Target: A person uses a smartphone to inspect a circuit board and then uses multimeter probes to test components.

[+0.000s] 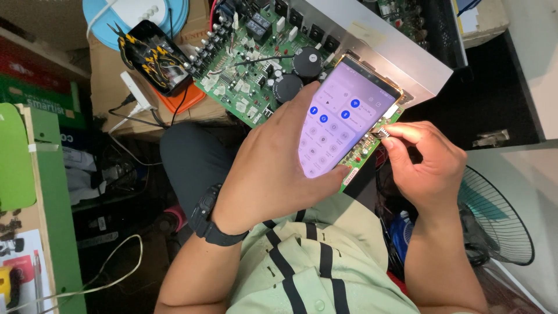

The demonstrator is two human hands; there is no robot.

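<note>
The left hand (pixel 273 163) is wrapped around a smartphone (pixel 343 116), palm under its back and thumb laid along its near edge, so the lit screen faces up toward the wearer's eyes; held that way the phone seems to serve as something to read or as a light over the work, though the pictures cannot settle which. The phone's long axis runs diagonally, its lower end in the palm and its top end pointing up and to the right, toward the metal chassis (pixel 395 52). The right hand (pixel 427 166) is nearly closed, thumb and forefinger pinched together at a small part on the corner of the green circuit board (pixel 244 87), just beside the phone's right edge; what exactly sits between the fingertips is too small to tell. The board lies tilted across the wearer's lap, above a dark trouser leg (pixel 192 157), its long side running from upper left to lower right under the phone, which keeps its components within reach of both hands. Large black capacitors (pixel 296 72) stand on it just beyond the phone. Farther left a black and yellow tool (pixel 152 55) rests on a cardboard box (pixel 110 75), and a fan (pixel 500 215) stands at lower right.
</note>
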